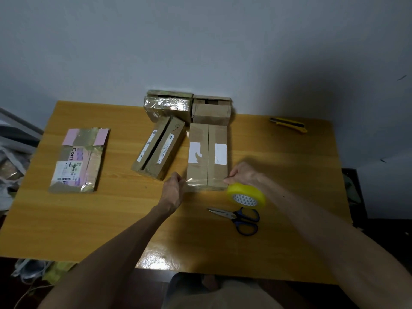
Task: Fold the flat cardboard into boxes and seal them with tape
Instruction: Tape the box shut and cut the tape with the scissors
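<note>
A long brown cardboard box (207, 152) with two white labels lies in the middle of the wooden table (89, 219), its two top flaps meeting along the centre. A strip of clear tape (201, 181) stretches across its near end. My left hand (174, 186) pinches the free end of the strip at the box's left corner. My right hand (243, 175) holds the strip down at the right corner, and the yellow tape roll (246, 195) hangs just below that hand.
Blue-handled scissors (239, 217) lie near the roll. A half-open box (159, 147) lies left of the taped one. Two more boxes (189, 108) stand at the back by the wall. A flattened taped carton (80, 159) lies at the left. A yellow utility knife (288, 124) rests far right.
</note>
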